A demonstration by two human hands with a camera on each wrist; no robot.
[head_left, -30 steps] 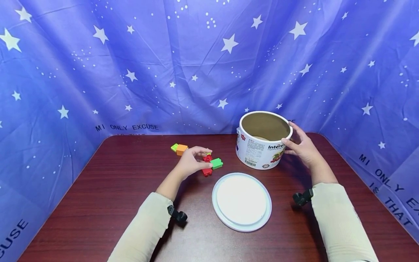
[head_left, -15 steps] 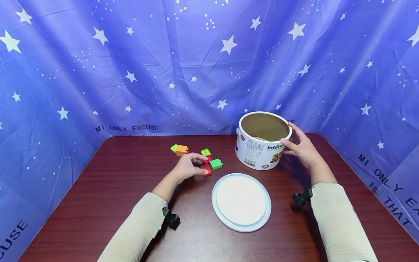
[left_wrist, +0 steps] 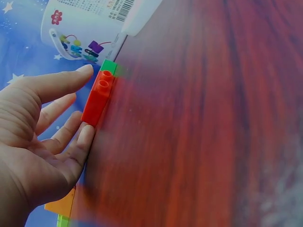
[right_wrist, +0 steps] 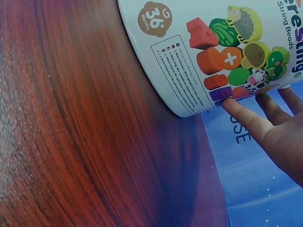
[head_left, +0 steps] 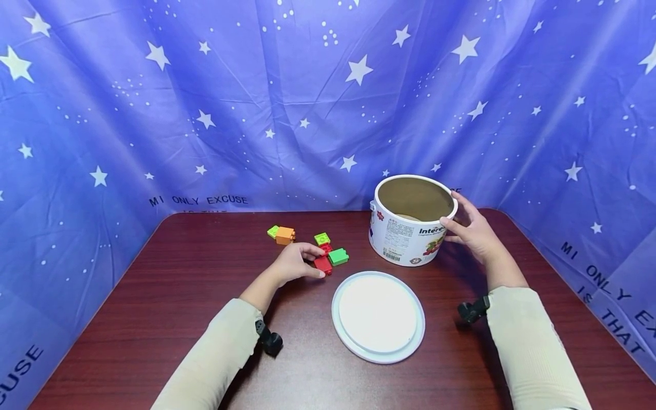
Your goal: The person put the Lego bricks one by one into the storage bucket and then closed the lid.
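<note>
Blue cloth with white stars [head_left: 287, 85] hangs all around a shiny brown table [head_left: 169, 279]. Some toy blocks lie near the middle, toward the back. One red block [head_left: 323, 265] sits on the table by the person's left hand [head_left: 297, 263]. That hand is loose, with its thumb near one end of the red block and a finger near the other. I can't tell if they touch it. A green block [head_left: 338, 257] is right beside the red one, and a yellow-green block [head_left: 322, 238] lies just behind. I can't tell if these are stuck together. More to the left, an orange block [head_left: 285, 236] lies next to a small lime piece [head_left: 273, 232].

On the right stands a big white tub [head_left: 394, 239] with pictures and words on it. It is upright, and you can see down inside. The right hand [head_left: 476, 233] rests on the tub's right side with its fingers spread out. A round white lid [head_left: 379, 313] lies flat in front of the tub. Both arms have cream sleeves [head_left: 210, 353], and each wrist wears a little black camera [head_left: 474, 310].
</note>
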